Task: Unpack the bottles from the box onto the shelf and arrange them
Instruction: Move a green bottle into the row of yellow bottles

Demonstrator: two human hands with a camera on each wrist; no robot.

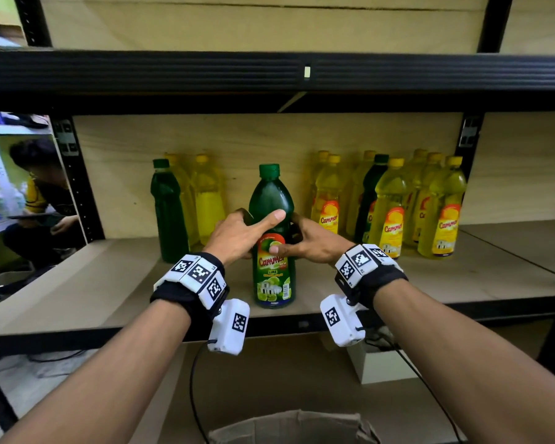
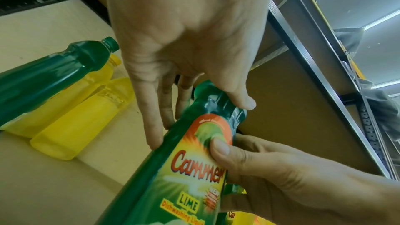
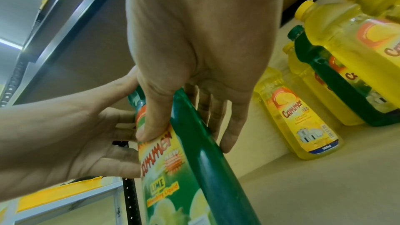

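Observation:
A green lime dish-liquid bottle [image 1: 271,193] with a green cap stands upright near the front edge of the wooden shelf [image 1: 430,283]. My left hand [image 1: 257,219] grips its shoulder, thumb across the front and fingers round the left side. My right hand [image 1: 289,238] grips it from the right, thumb pressed on the label. The left wrist view shows the label [image 2: 173,186] and both thumbs on it. In the right wrist view the bottle [image 3: 205,168] runs between my right thumb and fingers [image 3: 225,143]. The open cardboard box [image 1: 289,424] sits below, its inside hidden.
Left of the held bottle stand a green bottle [image 1: 169,213] and two yellow ones [image 1: 209,200]. A cluster of yellow bottles [image 1: 388,206] with one dark green bottle [image 1: 370,193] stands at the right. The upper shelf beam [image 1: 269,72] hangs above. A person [image 1: 42,200] crouches at far left.

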